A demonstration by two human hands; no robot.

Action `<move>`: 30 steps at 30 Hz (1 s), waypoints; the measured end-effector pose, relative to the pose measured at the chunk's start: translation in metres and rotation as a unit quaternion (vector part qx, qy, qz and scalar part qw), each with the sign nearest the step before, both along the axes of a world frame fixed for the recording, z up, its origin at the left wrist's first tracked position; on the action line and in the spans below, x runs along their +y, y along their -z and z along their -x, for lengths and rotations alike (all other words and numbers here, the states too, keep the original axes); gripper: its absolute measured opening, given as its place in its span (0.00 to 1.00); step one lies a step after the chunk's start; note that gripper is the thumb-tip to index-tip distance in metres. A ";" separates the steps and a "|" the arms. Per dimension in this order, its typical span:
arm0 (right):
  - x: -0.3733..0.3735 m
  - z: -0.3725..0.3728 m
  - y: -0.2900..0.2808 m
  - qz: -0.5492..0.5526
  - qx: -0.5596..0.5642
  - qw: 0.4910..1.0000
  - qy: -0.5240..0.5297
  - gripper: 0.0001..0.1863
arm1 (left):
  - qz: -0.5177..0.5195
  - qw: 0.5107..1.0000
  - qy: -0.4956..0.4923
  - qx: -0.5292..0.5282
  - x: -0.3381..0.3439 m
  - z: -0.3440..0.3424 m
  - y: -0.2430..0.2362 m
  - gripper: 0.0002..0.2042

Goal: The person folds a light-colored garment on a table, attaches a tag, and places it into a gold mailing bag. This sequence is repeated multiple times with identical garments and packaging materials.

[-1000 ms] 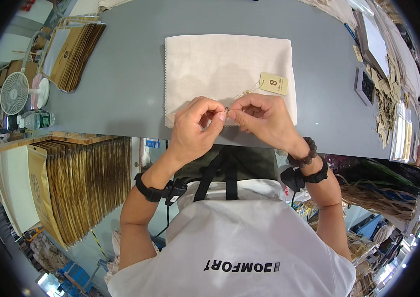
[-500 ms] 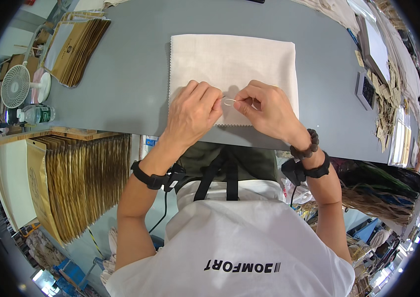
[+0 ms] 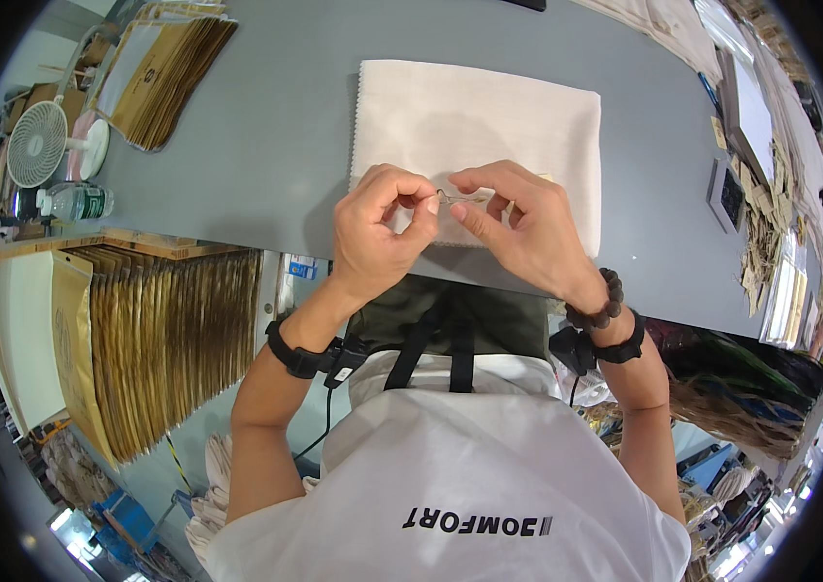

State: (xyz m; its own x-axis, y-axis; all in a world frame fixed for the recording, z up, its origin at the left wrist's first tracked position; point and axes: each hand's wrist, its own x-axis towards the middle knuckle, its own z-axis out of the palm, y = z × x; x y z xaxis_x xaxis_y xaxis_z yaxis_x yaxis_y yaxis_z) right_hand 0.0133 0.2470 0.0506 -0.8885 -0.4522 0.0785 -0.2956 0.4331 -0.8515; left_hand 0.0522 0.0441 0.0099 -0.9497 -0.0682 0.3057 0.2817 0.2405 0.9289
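A folded cream cloth (image 3: 477,116) with a zigzag-cut edge lies flat on the grey table, under both hands. Thumb and index finger of my left hand (image 3: 380,221) pinch the dark looped end of a thin string (image 3: 462,200) over the cloth's near part. From there the pale strand runs to my right hand (image 3: 532,221), into its curled fingers. The right thumb and index finger stand apart around the strand. Past the right knuckles shows a small pale yellow edge (image 3: 547,177); its kind is hidden.
Stacked gold-brown bags (image 3: 164,82) lie at the far left, near a white fan (image 3: 38,144) and a plastic bottle (image 3: 77,202). More gold bags (image 3: 169,344) stand below the table's left edge. At right are a dark pad (image 3: 725,194) and tan strips (image 3: 763,209).
My right thumb and index finger have parted from their pinch. The string loop between the hands has drawn out into a straighter line. The view has shifted slightly, so the cloth appears farther right.
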 end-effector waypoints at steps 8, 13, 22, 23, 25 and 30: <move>-0.017 -0.001 0.005 0.031 -0.037 0.998 -0.041 0.06 | 0.121 0.991 -0.059 -0.006 -0.043 -0.012 -0.002 0.04; -0.028 0.003 0.008 0.000 0.013 0.995 -0.098 0.03 | 0.229 0.973 -0.016 0.026 -0.089 -0.026 -0.004 0.12; -0.059 0.014 0.018 -0.071 0.094 0.976 -0.184 0.02 | 0.267 0.962 0.041 0.022 -0.095 -0.029 0.010 0.14; -0.061 0.015 0.018 -0.068 0.096 0.975 -0.187 0.02 | 0.267 0.963 0.042 0.025 -0.096 -0.029 0.010 0.13; -0.065 0.017 0.018 -0.063 0.100 0.974 -0.194 0.03 | 0.262 0.964 0.040 0.024 -0.098 -0.029 0.011 0.12; -0.073 0.019 0.021 -0.080 0.109 0.968 -0.212 0.03 | 0.241 0.968 0.044 0.046 -0.100 -0.030 0.013 0.08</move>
